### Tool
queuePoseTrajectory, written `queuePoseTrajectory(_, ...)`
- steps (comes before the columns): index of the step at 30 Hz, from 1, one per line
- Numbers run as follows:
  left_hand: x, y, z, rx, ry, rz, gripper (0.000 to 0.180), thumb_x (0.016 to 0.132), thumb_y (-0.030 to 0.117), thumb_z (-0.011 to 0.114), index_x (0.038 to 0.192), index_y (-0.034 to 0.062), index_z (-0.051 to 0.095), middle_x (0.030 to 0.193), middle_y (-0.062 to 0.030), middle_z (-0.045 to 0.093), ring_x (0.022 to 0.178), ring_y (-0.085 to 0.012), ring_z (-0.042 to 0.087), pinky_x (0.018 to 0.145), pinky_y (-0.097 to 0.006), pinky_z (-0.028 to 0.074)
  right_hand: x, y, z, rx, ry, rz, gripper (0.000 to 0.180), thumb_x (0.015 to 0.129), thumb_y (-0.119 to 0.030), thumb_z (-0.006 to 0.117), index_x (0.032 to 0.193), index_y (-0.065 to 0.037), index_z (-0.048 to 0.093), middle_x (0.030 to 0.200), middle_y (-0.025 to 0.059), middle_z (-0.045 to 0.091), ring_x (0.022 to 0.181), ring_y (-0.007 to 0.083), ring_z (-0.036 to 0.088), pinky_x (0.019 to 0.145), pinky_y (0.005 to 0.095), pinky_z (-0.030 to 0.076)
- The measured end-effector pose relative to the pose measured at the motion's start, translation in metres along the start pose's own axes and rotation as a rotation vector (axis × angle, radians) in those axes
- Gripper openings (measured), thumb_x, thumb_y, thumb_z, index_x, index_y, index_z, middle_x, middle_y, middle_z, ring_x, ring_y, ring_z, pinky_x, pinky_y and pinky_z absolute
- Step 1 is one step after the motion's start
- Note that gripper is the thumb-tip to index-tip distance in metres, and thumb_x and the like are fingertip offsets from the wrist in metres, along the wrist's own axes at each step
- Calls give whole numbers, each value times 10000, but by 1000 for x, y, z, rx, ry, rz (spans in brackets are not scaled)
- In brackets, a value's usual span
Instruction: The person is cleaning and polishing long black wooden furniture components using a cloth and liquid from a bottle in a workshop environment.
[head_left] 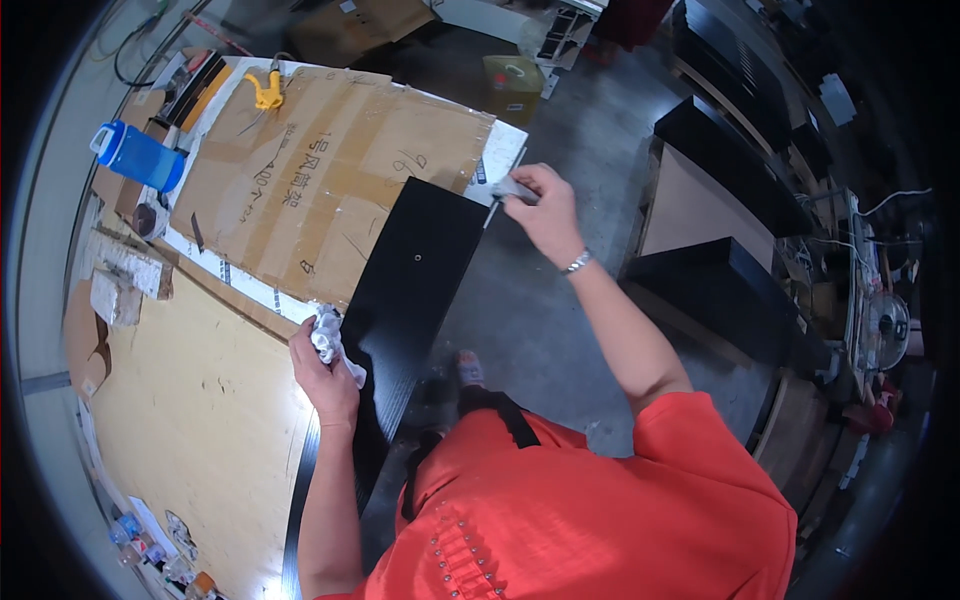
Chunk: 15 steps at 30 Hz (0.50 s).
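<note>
A long black panel [418, 240] with a small round hole or fitting lies aslant over the edge of the table, partly on a flattened cardboard sheet [380, 130]. My left hand [325, 385] is closed round a crumpled white cloth [327, 335] beside the panel's left edge. Past the panel's far right corner, my right hand [548, 215] pinches a small greyish-white piece [510, 189], perhaps also a cloth; its shape is partly hidden by the fingers. A thin pale strip [491, 213] stands out just below that piece, near the panel's corner.
A yellow air blow gun [267, 90] lies at the cardboard's far left, near a blue water jug [145, 157]. A pale yellow board [200, 390] covers the near left. Small bottles [135, 540] stand lower left. Black panels [700, 290] are stacked on the right; a yellowish jerrycan [512, 88] stands behind.
</note>
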<state>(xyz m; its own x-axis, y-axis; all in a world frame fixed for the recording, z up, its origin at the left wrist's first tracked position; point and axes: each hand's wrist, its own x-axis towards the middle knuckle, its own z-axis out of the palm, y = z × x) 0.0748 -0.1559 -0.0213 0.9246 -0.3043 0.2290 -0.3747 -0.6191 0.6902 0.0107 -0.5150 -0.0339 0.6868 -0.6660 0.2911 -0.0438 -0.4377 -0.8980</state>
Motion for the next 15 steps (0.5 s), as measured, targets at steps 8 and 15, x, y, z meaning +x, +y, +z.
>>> queuePoseTrajectory(8,-2,1,0,-14,-20,-23,505,764,-147,553,1252,-18,536,1151,-202,575,1087,-417,566,966,-437,453,-67,-28,4,-42,-65,-42,192,725,-2,705,905,4,640,823,57,572,698,143,549,648,267,451)
queuePoseTrajectory(15,0,4,0,-7,-23,-40,514,770,-153,561,1263,-7,537,1158,-197,574,1100,-409,566,975,-434,450,-46,-28,19,-65,95,-68,200,713,-21,716,893,-14,630,851,101,596,774,231,605,698,328,495)
